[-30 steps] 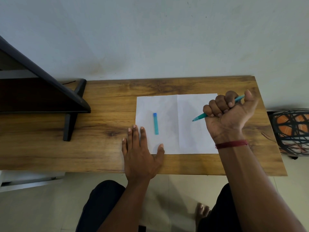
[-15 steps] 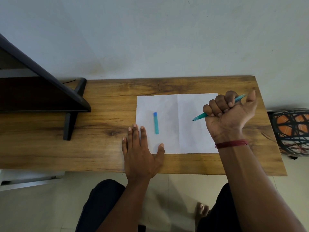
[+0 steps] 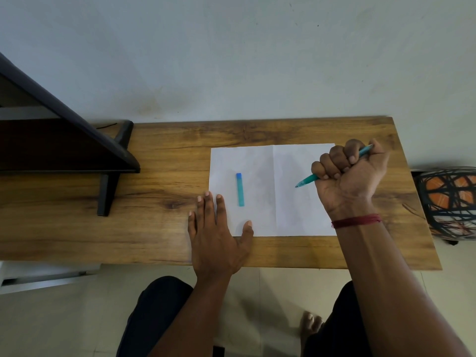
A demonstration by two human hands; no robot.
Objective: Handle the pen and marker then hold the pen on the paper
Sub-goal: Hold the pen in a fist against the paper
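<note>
Pen (image 3: 307, 180) in fisted right hand (image 3: 351, 176)

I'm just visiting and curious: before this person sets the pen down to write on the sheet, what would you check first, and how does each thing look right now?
1. Teal plastic pen gripped: ok, the right hand is closed in a fist around it.
2. Pen tip aimed at the white sheet of paper: ok, it points down and left over the right half.
3. Tip touching the paper: cannot tell.
4. Paper steadied: ok, the left hand lies flat with fingertips on its near left corner.
5. Short teal marker with blue end out of the way: ok, it lies on the left half, apart from the pen.
6. Paper lying flat on the wooden table: ok.
</note>
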